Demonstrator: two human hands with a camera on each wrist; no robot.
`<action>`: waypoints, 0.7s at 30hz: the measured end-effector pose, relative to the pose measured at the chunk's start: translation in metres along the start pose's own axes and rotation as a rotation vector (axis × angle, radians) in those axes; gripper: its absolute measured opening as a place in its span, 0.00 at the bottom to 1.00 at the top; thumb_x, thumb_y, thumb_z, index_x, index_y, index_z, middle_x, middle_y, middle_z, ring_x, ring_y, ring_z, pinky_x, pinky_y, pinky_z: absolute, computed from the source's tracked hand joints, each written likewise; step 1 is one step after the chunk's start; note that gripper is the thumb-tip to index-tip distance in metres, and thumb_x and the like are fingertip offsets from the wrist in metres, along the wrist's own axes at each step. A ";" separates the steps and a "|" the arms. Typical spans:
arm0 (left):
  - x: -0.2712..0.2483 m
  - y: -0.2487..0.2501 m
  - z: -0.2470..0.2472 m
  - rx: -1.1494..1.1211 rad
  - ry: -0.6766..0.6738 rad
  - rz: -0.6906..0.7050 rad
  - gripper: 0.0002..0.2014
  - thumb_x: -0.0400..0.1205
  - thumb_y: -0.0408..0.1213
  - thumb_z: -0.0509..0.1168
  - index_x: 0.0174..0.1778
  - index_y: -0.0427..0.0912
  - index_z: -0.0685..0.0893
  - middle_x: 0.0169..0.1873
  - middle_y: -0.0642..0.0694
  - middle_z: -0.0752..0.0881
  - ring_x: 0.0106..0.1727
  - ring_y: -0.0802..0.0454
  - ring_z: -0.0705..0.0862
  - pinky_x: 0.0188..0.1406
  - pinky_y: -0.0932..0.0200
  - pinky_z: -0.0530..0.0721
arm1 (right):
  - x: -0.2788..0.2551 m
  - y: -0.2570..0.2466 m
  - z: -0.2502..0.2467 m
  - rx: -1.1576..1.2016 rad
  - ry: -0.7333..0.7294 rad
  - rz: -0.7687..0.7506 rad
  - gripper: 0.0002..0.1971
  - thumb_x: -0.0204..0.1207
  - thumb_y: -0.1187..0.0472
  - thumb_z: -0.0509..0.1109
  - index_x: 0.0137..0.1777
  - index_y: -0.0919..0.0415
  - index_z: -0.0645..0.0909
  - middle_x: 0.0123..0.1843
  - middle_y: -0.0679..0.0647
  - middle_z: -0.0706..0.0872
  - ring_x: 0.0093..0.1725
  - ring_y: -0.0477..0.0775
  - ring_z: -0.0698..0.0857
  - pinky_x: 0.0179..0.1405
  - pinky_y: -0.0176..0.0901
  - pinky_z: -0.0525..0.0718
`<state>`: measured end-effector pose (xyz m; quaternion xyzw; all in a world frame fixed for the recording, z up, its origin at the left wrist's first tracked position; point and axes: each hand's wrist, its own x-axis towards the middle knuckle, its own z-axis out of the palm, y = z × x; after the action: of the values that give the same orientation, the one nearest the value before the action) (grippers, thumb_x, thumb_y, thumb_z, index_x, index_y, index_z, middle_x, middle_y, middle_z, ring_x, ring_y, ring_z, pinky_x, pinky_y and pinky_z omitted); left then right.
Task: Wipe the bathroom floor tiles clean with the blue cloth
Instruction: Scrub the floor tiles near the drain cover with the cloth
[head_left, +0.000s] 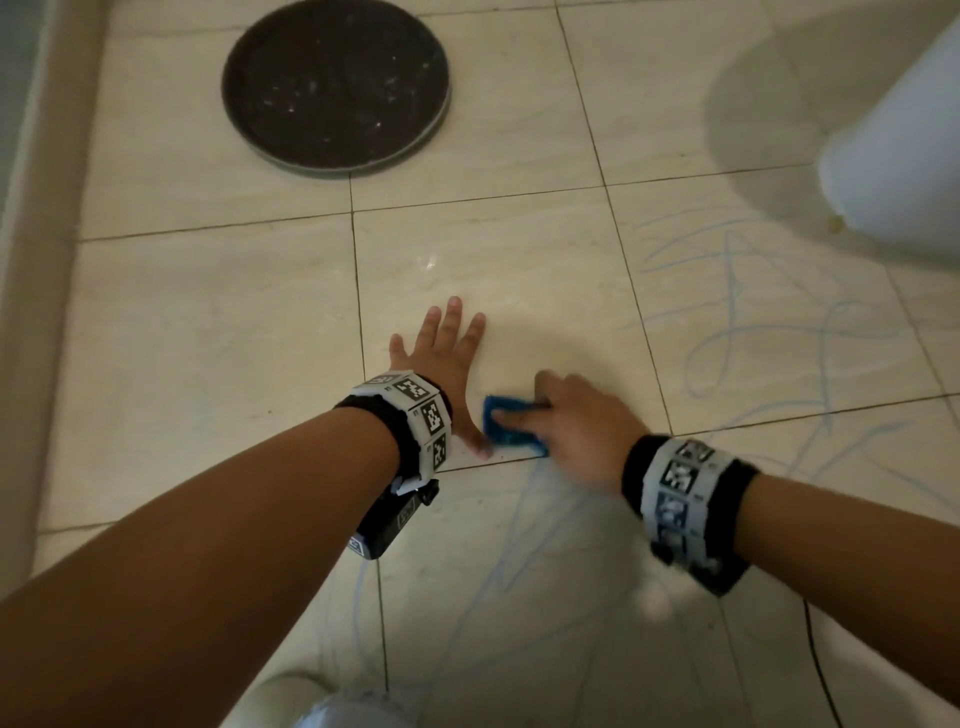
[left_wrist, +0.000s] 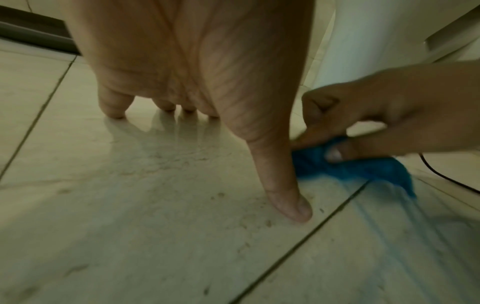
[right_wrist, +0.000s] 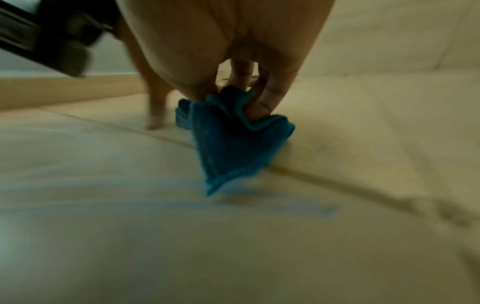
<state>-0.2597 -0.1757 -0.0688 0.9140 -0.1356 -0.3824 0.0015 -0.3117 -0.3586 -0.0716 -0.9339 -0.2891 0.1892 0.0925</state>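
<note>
I am bracing my left hand (head_left: 441, 358) flat, fingers spread, on the tile (head_left: 218, 332). Just beside it my right hand (head_left: 576, 421) is gripping the blue cloth (head_left: 511, 428) against the floor. Blue scribbles (head_left: 737, 312) to the right are waiting; much is left.

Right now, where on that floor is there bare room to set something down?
The widest bare patch is the tile stretch between the dark round tray, the wall ledge and the left hand. Another lies beyond the hands toward the white fixture. It is crowded at the grout line, where the right hand grips the blue cloth beside the left thumb.
</note>
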 end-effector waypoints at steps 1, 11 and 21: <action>0.000 0.000 0.000 -0.005 -0.003 0.000 0.75 0.57 0.64 0.81 0.81 0.50 0.26 0.79 0.46 0.23 0.82 0.44 0.28 0.80 0.31 0.43 | 0.004 0.018 -0.004 -0.018 0.035 0.054 0.23 0.81 0.55 0.62 0.76 0.41 0.67 0.55 0.56 0.71 0.50 0.61 0.74 0.41 0.45 0.69; 0.000 0.000 0.000 -0.011 -0.009 -0.004 0.75 0.58 0.63 0.80 0.81 0.51 0.26 0.79 0.47 0.22 0.82 0.44 0.28 0.80 0.31 0.43 | -0.033 0.016 0.009 0.107 -0.023 -0.006 0.15 0.81 0.53 0.63 0.67 0.44 0.68 0.47 0.47 0.67 0.47 0.57 0.74 0.38 0.44 0.70; -0.002 0.001 -0.002 -0.008 -0.023 -0.014 0.75 0.58 0.63 0.81 0.81 0.51 0.25 0.79 0.47 0.21 0.82 0.45 0.28 0.80 0.31 0.43 | -0.045 0.039 0.001 0.050 0.007 0.016 0.09 0.81 0.43 0.61 0.48 0.47 0.75 0.43 0.51 0.75 0.41 0.57 0.76 0.36 0.45 0.72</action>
<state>-0.2602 -0.1765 -0.0660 0.9105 -0.1275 -0.3934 0.0008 -0.3267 -0.4166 -0.0702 -0.9341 -0.2766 0.1941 0.1154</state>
